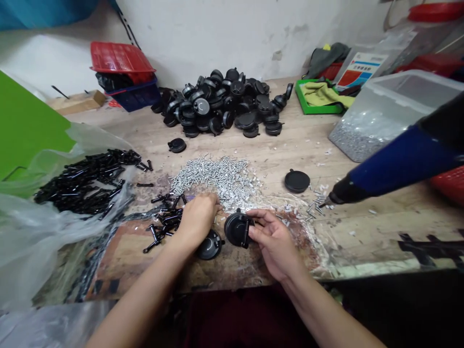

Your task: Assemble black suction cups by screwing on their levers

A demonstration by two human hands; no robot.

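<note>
My right hand (272,237) grips a round black plastic part (235,229), held on edge just above the table. My left hand (197,217) reaches palm down to the near edge of a heap of small silver screws (213,176), fingers curled together; what they pinch is hidden. A second round black part (210,245) lies flat under my left wrist. Short black pins (165,220) lie scattered to the left of that hand.
A large pile of black round parts (224,104) sits at the back. A plastic bag of black pins (87,181) lies left. A blue power screwdriver (398,164) rests at the right, tip down. A clear tub of screws (377,116), a loose black disc (297,181) and red baskets (119,58) are around.
</note>
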